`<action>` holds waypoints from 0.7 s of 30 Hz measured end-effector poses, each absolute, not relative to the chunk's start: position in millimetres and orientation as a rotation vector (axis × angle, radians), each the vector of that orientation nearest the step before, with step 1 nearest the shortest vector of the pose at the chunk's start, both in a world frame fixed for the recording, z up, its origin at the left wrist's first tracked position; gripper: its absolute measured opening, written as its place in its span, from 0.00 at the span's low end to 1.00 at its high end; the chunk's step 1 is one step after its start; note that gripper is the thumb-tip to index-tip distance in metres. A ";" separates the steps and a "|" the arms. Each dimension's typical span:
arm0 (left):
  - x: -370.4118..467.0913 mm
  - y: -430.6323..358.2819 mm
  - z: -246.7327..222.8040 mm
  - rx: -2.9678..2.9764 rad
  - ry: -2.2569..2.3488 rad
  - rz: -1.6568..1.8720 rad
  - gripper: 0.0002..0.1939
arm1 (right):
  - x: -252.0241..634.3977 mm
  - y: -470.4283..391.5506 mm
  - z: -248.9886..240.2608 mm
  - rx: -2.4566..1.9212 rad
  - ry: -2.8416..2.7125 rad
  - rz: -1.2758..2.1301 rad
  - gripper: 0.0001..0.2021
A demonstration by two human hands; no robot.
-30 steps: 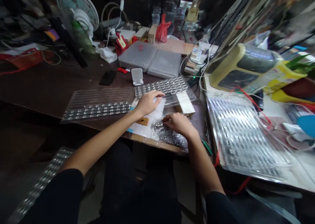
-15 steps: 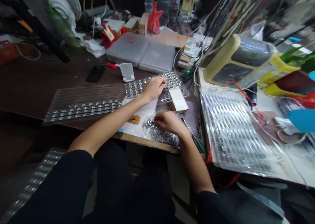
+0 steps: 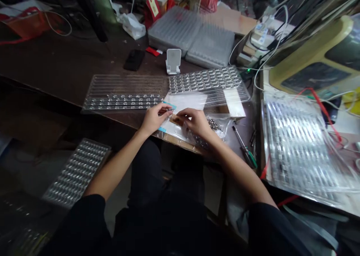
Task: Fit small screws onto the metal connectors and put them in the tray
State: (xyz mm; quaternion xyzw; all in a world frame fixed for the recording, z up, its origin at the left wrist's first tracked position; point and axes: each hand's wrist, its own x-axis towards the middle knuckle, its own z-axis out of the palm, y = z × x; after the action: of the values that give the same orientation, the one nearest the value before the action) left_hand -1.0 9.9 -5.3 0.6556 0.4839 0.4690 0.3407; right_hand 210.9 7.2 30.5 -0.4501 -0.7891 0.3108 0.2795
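My left hand (image 3: pixel 155 118) is closed in a pinch on a small shiny metal part (image 3: pixel 170 110). Close by, the fingertips of my right hand (image 3: pixel 197 123) are pressed together over a small brown block (image 3: pixel 176 119); what they hold, if anything, is too small to tell. The block lies on a white sheet (image 3: pixel 184 134) at the table's front edge. A clear bag of small metal pieces (image 3: pixel 215 125) lies beside and partly behind my right hand. Ribbed clear trays with rows of metal parts lie beyond: one at the left (image 3: pixel 123 102), one at the right (image 3: pixel 202 80).
A white box (image 3: pixel 234 103) rests on the right tray's corner. A green-handled screwdriver (image 3: pixel 247 153) lies right of the bag. Further back are a white phone stand (image 3: pixel 173 61) and a black phone (image 3: pixel 134 60). Stacked trays (image 3: pixel 300 143) cover the right-hand surface.
My left hand has come back from the far right tray to the brown block, with a metal part in its fingers. My right hand has left the bag for the block. The view has shifted.
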 end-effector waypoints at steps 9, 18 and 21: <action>-1.2 4.2 -2.2 1.740 1.273 1.241 0.08 | 197.5 -11.2 18.6 -1.215 -2.614 0.347 0.16; -0.4 4.3 -1.6 1.862 1.254 1.112 0.09 | 238.4 -11.3 51.6 -1.235 -2.263 0.630 0.14; 1.9 4.6 -0.8 1.921 1.230 1.062 0.08 | 268.7 -16.4 68.6 -1.571 -2.363 0.574 0.12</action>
State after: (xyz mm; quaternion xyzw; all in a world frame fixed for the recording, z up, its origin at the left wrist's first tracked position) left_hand 1.9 4.6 -0.8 0.7265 0.4652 0.4016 0.3075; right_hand 268.7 -16.4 68.6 -0.5387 -0.8100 0.1967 0.1229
